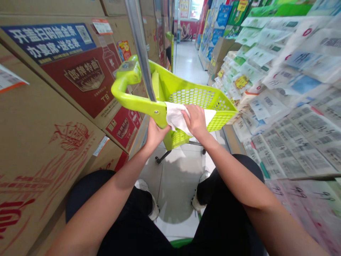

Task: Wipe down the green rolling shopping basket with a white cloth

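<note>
A lime-green plastic shopping cart (213, 101) stands in front of me in a shop aisle. My right hand (196, 120) presses a white cloth (175, 117) flat against the cart's near rim, fingers lying on the cloth. My left hand (155, 134) reaches under that rim and grips the cart's near wall from below, its fingers hidden behind the plastic. A metal pole (140, 49) rises from the cart's rim near the handle (125, 90). My knees in black trousers show at the bottom.
Stacked cardboard boxes (53, 117) with red print wall the left side. Shelves of packaged goods (290, 106) line the right. The narrow tiled aisle (189, 62) runs on beyond the cart. More boxes (221, 48) stand at the far right of the aisle.
</note>
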`<state>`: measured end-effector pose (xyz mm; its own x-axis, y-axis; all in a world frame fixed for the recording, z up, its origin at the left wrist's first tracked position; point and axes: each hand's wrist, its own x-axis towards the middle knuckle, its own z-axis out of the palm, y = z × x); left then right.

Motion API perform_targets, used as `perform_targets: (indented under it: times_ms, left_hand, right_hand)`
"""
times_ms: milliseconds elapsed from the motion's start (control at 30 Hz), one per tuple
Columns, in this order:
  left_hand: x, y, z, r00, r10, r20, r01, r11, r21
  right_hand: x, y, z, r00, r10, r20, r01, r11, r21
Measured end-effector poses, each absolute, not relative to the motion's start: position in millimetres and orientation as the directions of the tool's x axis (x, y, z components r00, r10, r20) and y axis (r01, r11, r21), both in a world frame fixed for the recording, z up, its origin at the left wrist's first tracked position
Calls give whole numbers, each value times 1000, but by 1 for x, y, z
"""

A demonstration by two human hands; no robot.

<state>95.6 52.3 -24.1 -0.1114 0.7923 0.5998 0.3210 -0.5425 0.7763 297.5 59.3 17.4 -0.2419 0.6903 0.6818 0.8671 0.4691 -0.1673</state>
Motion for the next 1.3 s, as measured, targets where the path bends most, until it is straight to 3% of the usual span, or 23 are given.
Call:
perform_targets:
  times_ms: [100,300,467,667,967,1133,1300]
  left_hand:
    - [92,55,-26,-149,809,568,317,-505,803]
    - [87,66,-33,-219,814,538,365,-443,819]
    - [86,66,-32,-200,812,548,323,-473,820]
    - [82,59,-30,-186,824,535,309,-468,828]
    - [87,51,-17,-130,811,571,295,-518,803]
    - [78,56,-16,-133,835,535,300,-480,824]
    - [74,62,-22,-179,824,537,351,-456,818]
  right_hand:
    - [330,68,13,-291,711,640,864,482,-143]
    - [417,77,-2,-215,775,594,939,331,-93]
    - [430,74,0,-161,797,582,959,265,-97]
    - [387,73,19,-274,829,488,908,390,-152]
    - [305,68,37,-277,820,501,876,430,-219]
    - [328,66,32,-282,815,507,831,471,-296]
    - [399,65,20,-241,846,475,900,378,-218]
